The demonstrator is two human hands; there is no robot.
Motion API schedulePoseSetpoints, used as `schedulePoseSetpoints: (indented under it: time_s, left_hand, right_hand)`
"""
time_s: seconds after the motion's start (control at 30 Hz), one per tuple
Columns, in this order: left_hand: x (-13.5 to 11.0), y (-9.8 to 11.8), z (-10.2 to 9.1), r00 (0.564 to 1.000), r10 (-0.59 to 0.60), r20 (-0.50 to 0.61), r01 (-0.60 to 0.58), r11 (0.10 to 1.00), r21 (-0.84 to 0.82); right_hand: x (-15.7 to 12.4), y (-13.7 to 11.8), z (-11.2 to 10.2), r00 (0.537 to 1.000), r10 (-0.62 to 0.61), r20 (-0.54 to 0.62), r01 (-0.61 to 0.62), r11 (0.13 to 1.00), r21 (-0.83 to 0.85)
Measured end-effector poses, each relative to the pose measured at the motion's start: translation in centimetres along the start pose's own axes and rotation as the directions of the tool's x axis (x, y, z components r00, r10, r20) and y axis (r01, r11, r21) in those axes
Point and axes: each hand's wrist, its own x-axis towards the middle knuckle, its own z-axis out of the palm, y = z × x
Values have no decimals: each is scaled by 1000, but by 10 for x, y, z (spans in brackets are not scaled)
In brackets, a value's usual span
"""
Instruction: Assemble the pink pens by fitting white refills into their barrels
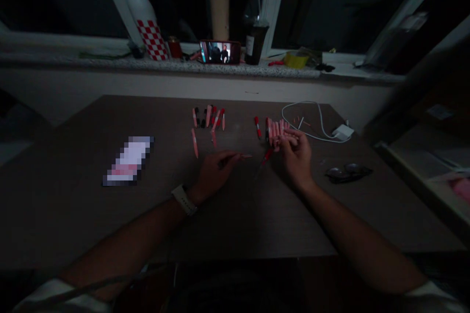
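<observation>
The fingers of my left hand (216,173) pinch a short, thin, pale pink stick (246,156) just above the desk. My right hand (296,156) is closed at the fingertips over the near end of a row of pink pen-shaped pieces (275,128); it seems to grip one, though dimness blurs it. Below those fingertips lies a red piece with a clear end (267,156). Left of the row is a red and black pen (257,127). Further left sits a loose group of pink, red and black pens (208,116), with a pink pen (194,143) nearer me.
On the desk (235,225) lie a lit phone (128,161) at left, glasses (348,172) at right, and a white charger (342,132) with its looped cable. Along the windowsill (290,72) stand a checkered bottle (149,22), a phone playing video (220,52) and a dark cup (256,41).
</observation>
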Motion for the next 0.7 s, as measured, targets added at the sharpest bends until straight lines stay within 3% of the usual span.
schedulePoseSetpoints:
  time_s: [0.1,0.47,0.57,0.7]
  left_hand:
    - [2,-7,-1,998,25,-56,-21,997,76]
    - [9,-19,-9,992,94,-81,-66,952,299]
    - [9,-15,-4,992,124,-24,-109,937,333]
    - [13,2,18,977,172,127,-206,915,345]
  right_hand:
    - [2,7,0,1000,6,4,-6,1000,13]
    - [-1,16,1,981,141,133,-150,987,60]
    - [0,24,2,974,160,159,-173,982,70]
    - [-2,27,4,962,174,209,-188,981,49]
